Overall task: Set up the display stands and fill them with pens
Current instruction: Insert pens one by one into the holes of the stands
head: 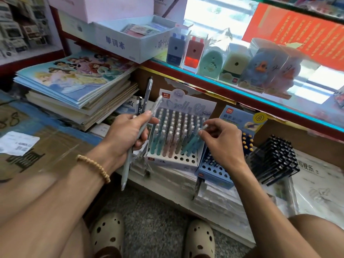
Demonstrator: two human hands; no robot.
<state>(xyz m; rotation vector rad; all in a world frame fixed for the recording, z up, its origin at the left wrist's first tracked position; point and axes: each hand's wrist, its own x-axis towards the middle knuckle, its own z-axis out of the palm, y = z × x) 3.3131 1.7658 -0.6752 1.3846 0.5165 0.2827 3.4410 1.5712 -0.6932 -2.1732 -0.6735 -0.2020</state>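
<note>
The white display stand (172, 140), set on wrapped stock below the glass shelf (242, 94), is judged mostly filled; its front row of holes is empty. A teal pen (193, 139) is pinched by the right hand (221, 144). Spare pens (138, 135) are gripped in the left hand (124, 135). The blue stand (214, 170) just beside appears largely unfilled.
</note>
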